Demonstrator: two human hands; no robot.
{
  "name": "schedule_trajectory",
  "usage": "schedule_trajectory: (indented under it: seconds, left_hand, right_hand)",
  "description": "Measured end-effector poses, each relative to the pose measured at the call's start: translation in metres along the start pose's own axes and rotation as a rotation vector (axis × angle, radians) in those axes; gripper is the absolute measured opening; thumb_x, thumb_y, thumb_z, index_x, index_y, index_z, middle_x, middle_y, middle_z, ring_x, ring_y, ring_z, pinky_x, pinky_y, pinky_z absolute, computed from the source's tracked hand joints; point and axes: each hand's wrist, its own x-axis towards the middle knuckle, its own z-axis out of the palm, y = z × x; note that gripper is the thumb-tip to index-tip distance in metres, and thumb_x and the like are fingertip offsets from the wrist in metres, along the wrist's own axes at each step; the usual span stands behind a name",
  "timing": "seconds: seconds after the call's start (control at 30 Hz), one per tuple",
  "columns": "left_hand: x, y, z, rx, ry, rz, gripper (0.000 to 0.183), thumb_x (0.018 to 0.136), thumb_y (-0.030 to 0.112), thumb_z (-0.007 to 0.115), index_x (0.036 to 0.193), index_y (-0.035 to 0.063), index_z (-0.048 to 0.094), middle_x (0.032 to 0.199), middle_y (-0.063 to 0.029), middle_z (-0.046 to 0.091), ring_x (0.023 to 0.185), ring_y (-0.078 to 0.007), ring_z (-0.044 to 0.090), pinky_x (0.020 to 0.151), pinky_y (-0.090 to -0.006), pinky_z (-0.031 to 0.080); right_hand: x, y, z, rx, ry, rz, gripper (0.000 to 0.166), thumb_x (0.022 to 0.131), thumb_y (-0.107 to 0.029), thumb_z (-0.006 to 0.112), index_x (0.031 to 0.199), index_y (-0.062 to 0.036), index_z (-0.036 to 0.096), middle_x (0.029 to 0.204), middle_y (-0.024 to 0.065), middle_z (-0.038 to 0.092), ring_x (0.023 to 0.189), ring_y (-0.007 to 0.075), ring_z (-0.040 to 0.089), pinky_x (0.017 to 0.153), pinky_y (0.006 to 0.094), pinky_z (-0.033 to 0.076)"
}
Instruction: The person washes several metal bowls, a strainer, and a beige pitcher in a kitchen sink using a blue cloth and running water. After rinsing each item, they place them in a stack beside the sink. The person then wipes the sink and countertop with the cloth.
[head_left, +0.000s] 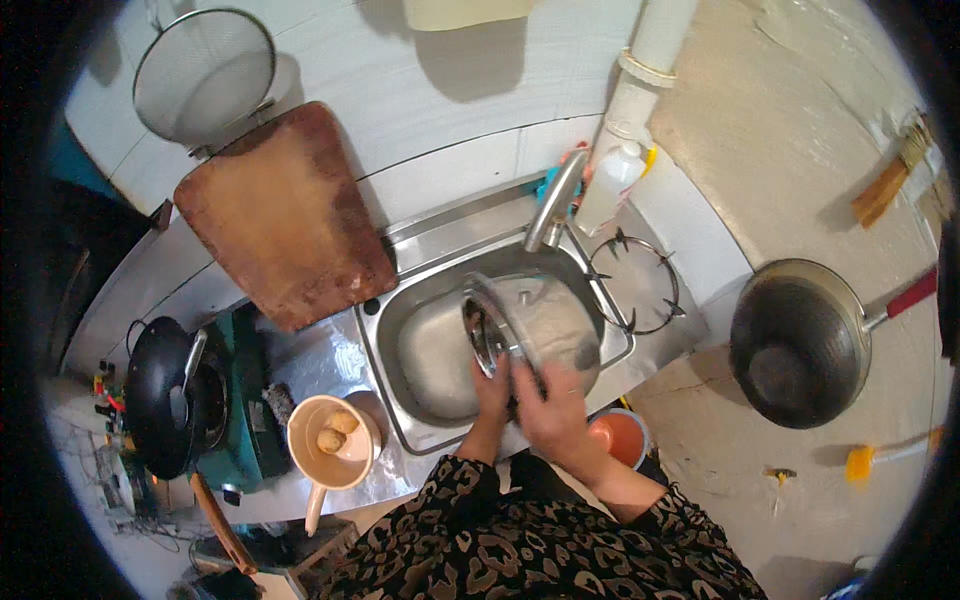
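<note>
In front of me is a stainless steel sink (431, 360). Over it I hold a shiny round metal piece (480, 330), tilted nearly edge-on and blurred; whether it is a lid or a bowl is unclear. My left hand (491, 394) grips its lower end from the left. On the right, the fingers of my right hand (555, 412) close around its rim, also blurred by motion. Behind it, a pale round shape (562, 315) fills the right part of the basin; I cannot tell what it is. The metal faucet (556, 201) stands at the sink's back edge.
Left of the sink are a beige dipper (315, 412) with two round yellowish items, a wooden cutting board (289, 217) against the wall, and a black wok (161, 397) on a green stove (251, 412). Rightward are a pot-stand ring (675, 281), plastic bottle (611, 187) and hanging pot (799, 345).
</note>
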Motion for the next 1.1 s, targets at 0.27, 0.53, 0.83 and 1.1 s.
schedule_trajectory:
  seconds: [0.27,0.53,0.83,1.1]
  left_hand:
    - [-0.018,0.024,0.0,-0.074,-0.077,-0.125,0.039,0.086,0.017,0.057,0.12,0.0045,0.044,0.104,-0.008,0.056,0.091,-0.0215,0.054,0.081,-0.0327,0.044]
    - [-0.034,0.049,-0.022,-0.119,-0.037,-0.196,0.038,0.086,0.016,0.058,0.119,0.0046,0.045,0.103,-0.0077,0.056,0.09,-0.0209,0.054,0.08,-0.0322,0.044]
    - [-0.042,0.06,-0.035,-0.155,-0.027,-0.223,0.037,0.085,0.016,0.058,0.118,0.0047,0.045,0.101,-0.0072,0.056,0.089,-0.0202,0.054,0.079,-0.0317,0.044]
    - [-0.044,0.062,-0.035,-0.169,-0.056,-0.256,0.036,0.085,0.015,0.058,0.117,0.0048,0.046,0.1,-0.0068,0.056,0.088,-0.0196,0.054,0.079,-0.0312,0.044]
  right_hand:
    - [0.018,-0.075,0.006,0.005,-0.083,-0.347,0.03,0.073,-0.016,0.053,0.1,-0.0053,0.06,0.091,0.0073,0.054,0.076,0.016,0.051,0.074,0.031,0.038]
    - [0.01,-0.101,0.01,0.112,-0.105,-0.461,0.022,0.072,-0.017,0.054,0.091,-0.0061,0.06,0.083,0.0021,0.053,0.078,0.0139,0.051,0.072,0.0285,0.038]
    - [0.016,-0.117,0.002,0.206,-0.07,-0.544,0.014,0.07,-0.017,0.054,0.081,-0.0077,0.058,0.076,0.0004,0.05,0.074,0.0137,0.049,0.069,0.027,0.038]
    - [0.016,-0.126,0.003,0.231,-0.072,-0.558,0.016,0.069,-0.017,0.053,0.081,-0.0072,0.058,0.077,0.0007,0.05,0.075,0.0144,0.049,0.07,0.0271,0.038]
